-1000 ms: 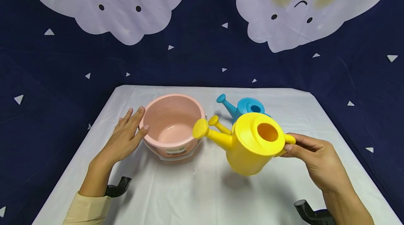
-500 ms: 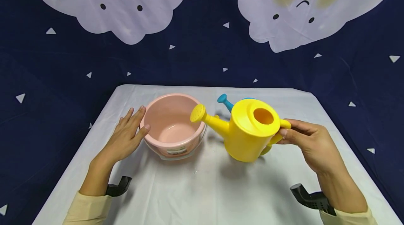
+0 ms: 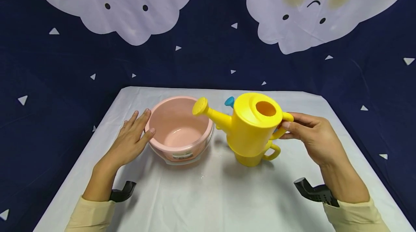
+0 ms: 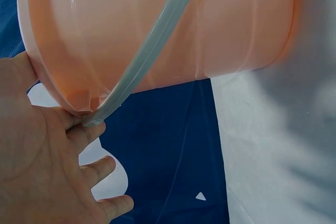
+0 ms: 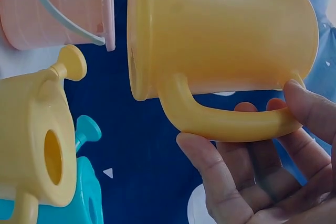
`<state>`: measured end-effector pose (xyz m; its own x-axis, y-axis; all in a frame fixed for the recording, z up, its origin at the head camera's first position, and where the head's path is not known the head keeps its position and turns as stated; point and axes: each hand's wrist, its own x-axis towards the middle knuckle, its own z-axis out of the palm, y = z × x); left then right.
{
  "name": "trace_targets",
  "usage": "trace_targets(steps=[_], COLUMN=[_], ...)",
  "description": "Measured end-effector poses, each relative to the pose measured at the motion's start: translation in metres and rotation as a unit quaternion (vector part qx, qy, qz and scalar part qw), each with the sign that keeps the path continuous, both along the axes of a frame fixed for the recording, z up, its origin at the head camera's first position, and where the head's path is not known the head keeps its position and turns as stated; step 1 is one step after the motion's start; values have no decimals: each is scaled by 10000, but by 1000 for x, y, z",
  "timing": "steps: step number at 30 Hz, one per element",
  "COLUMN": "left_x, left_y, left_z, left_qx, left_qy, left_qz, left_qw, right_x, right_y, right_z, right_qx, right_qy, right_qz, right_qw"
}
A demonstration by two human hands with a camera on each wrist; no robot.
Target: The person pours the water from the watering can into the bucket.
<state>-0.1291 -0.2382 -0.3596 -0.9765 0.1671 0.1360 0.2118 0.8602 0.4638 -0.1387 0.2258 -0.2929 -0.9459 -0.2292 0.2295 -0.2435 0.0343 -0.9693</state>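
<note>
A large yellow watering can (image 3: 248, 130) hangs in the air, its handle pinched between the thumb and fingers of my right hand (image 3: 313, 138). Its spout points left, with the rose overlapping the bucket's rim in the head view. Below and behind it a smaller yellow watering can (image 3: 248, 160) stands on the table, mostly hidden. Of the blue watering can (image 3: 229, 102) the head view shows mainly the rose; more of its body (image 5: 88, 192) appears in the right wrist view. My left hand (image 3: 130, 143) rests with straight fingers against the left rim of a pink bucket (image 3: 177, 114).
The bucket's pale handle (image 4: 152, 45) hangs down along its side. White cloth covers the table (image 3: 182, 199), with a few water drops in front of the bucket. A dark blue curtain (image 3: 208, 62) with clouds and triangles rises behind the table.
My right hand has moved the large watering can away from me and slightly left, so it now hides most of the blue can. The left hand and bucket have stayed put.
</note>
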Motion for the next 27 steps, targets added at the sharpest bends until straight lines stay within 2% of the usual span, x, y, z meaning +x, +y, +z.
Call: trace_targets(steps=[14, 27], left_x=[-1, -1], left_y=[1, 0], left_z=[1, 1], left_qx=[-29, -40], left_qy=[-33, 1], left_qz=[-6, -36], left_qw=[10000, 10000], right_x=[-26, -46], right_y=[-10, -25], right_z=[14, 27], right_qx=[84, 517], right_qy=[-272, -537], right_qz=[234, -51], right_qw=[9993, 9972])
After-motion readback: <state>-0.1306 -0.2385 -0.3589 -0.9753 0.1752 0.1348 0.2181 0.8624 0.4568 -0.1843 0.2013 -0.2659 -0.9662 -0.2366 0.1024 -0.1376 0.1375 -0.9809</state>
